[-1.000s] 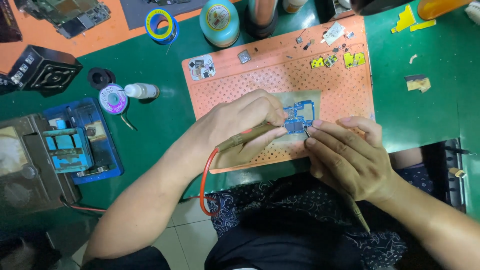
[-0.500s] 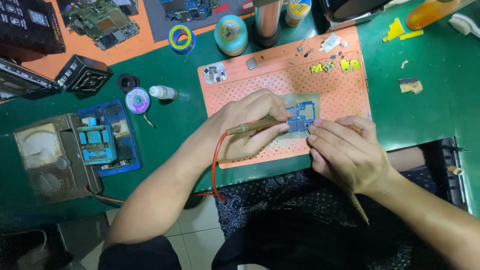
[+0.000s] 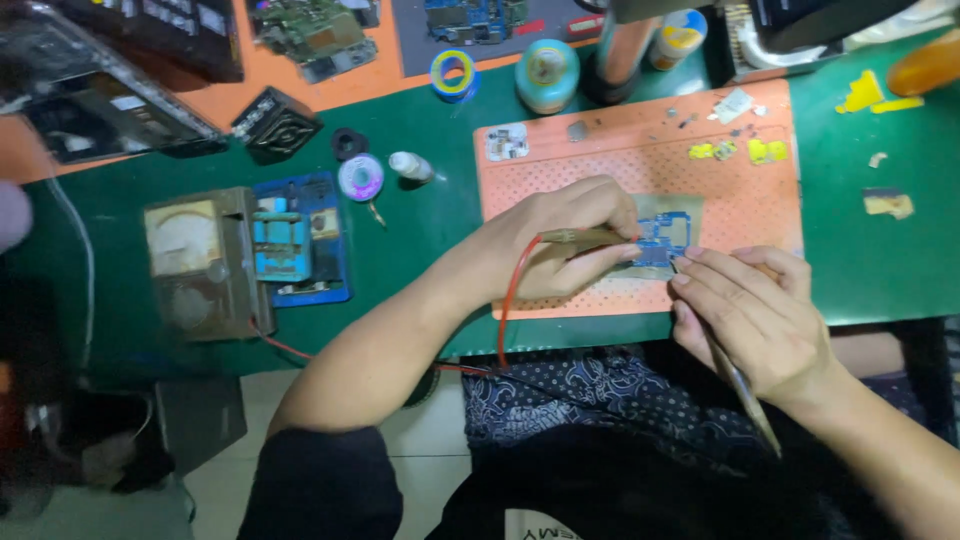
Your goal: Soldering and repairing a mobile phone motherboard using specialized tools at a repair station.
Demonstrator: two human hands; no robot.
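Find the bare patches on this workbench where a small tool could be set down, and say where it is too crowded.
Free: the green mat right of the orange perforated mat, below the yellow scraps; also green between the small bottle and the left hand. Crowded: around the blue circuit board, where the right hand also works, and the bench's far edge with tape rolls.

- Both hands crowd the near edge of the orange perforated mat (image 3: 760, 190): the left hand (image 3: 560, 240) and right hand (image 3: 755, 320) close in on the small blue circuit board (image 3: 662, 238).
- The mat's far right strip is dotted with yellow scraps (image 3: 740, 150).
- Bare green bench (image 3: 420, 250) lies open left of the mat.
- Farther left, the blue holder (image 3: 300, 240) and grey meter box (image 3: 205, 262) block passage.
- A red lead (image 3: 505, 310) loops off the near edge.
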